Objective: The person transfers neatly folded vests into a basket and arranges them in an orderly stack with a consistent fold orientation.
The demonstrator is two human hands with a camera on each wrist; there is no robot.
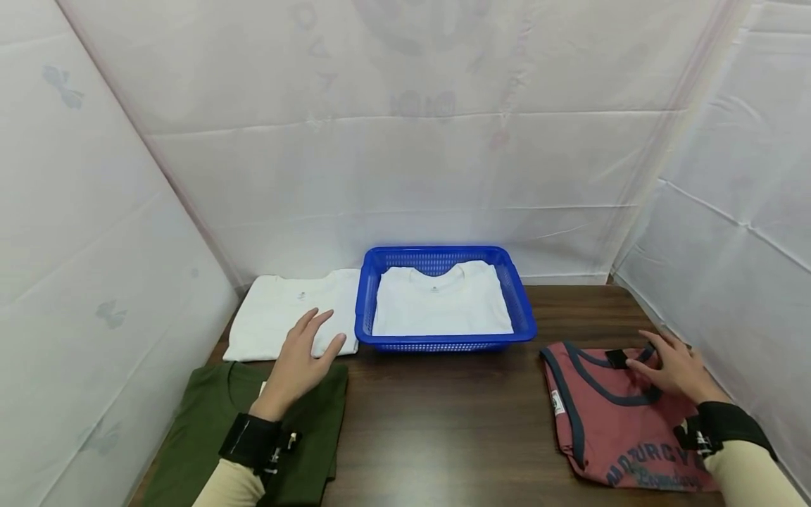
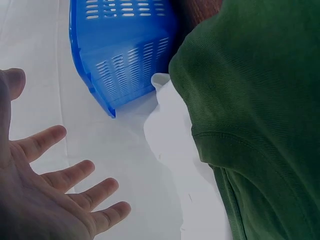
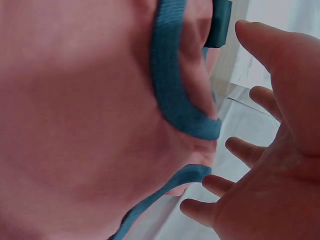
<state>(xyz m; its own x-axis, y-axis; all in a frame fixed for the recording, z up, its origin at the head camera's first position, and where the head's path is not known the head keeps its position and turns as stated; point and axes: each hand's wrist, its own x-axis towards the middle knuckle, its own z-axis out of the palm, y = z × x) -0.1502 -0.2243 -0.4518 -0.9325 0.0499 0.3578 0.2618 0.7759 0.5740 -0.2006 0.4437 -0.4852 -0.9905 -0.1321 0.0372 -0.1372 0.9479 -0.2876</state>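
Observation:
My left hand point(image 1: 302, 362) hovers with fingers spread over the border between a folded dark green shirt point(image 1: 203, 422) and a folded white shirt point(image 1: 269, 317), holding nothing. In the left wrist view its fingers point(image 2: 75, 175) are apart from the green cloth. On the right, my right hand point(image 1: 681, 370) is over the neckline side of a folded red shirt point(image 1: 624, 436) with blue-grey trim and lettering. Its fingers are parted, with nothing between them. Fingertips lie close to the trim in the right wrist view. A second folded white shirt point(image 1: 443, 306) lies in a blue plastic basket point(image 1: 443, 343).
The basket stands at the back middle of the dark wooden table point(image 1: 437, 422), against the left white shirt's edge. White sheeting point(image 1: 412, 176) walls in the back and both sides. A black neck label point(image 1: 617, 359) shows on the red shirt.

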